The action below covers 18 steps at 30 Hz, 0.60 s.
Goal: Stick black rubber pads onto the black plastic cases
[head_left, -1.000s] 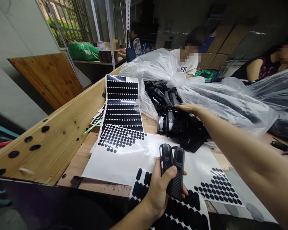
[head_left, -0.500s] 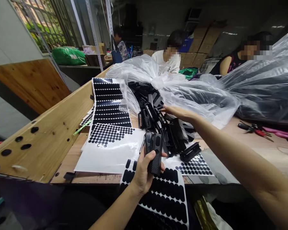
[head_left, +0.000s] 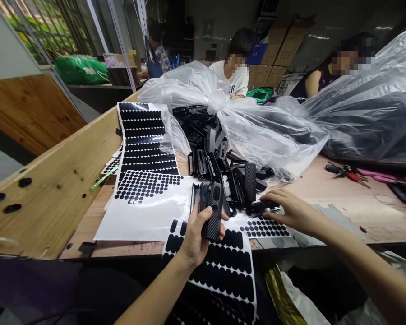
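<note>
My left hand (head_left: 198,234) is wrapped round a black carbon-patterned part (head_left: 212,216), its thumb on the front face. To the right, my right hand (head_left: 287,208) pinches a small black part (head_left: 262,207) at the near edge of the pile. The pile of black parts (head_left: 203,164) spreads from under a clear plastic bag. Below my left hand hangs a sheet of black oblong stickers (head_left: 232,275). White sheets with black round stickers (head_left: 149,186) lie left of the pile, and another dotted sheet (head_left: 267,227) lies under my right hand.
A wooden side board (head_left: 54,180) borders the table on the left. Large clear plastic bags (head_left: 274,131) cover the back. Red-handled pliers (head_left: 355,175) and pink-handled scissors (head_left: 375,174) lie at the right. Several people sit beyond the table.
My right hand has come back from the middle of the pile to its near right edge and closed on a black part there. The whole view has shifted slightly.
</note>
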Each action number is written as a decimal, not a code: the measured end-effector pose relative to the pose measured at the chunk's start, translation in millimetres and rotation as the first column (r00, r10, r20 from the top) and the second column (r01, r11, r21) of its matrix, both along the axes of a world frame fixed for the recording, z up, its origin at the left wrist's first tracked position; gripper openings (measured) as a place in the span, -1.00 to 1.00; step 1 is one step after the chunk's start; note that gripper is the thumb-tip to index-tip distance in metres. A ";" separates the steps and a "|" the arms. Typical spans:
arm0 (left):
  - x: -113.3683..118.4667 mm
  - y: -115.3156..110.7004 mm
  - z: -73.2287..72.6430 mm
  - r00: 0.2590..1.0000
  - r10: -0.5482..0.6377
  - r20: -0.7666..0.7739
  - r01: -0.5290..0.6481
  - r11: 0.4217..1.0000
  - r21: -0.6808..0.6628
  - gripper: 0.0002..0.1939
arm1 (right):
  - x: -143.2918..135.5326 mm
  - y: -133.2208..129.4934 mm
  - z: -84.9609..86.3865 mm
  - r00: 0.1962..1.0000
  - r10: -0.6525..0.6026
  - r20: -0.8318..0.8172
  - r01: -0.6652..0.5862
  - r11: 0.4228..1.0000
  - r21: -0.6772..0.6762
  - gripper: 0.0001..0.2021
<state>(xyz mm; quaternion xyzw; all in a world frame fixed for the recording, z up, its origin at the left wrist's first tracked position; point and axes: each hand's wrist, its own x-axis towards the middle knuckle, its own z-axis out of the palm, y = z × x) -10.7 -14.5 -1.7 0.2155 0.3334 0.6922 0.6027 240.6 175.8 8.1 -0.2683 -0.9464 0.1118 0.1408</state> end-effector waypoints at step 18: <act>0.1 2.5 -2.4 0.996 0.057 0.068 -0.054 0.997 -0.049 -0.62 | -95.0 -6.9 7.3 0.968 0.090 -0.233 -0.057 0.988 0.141 -0.90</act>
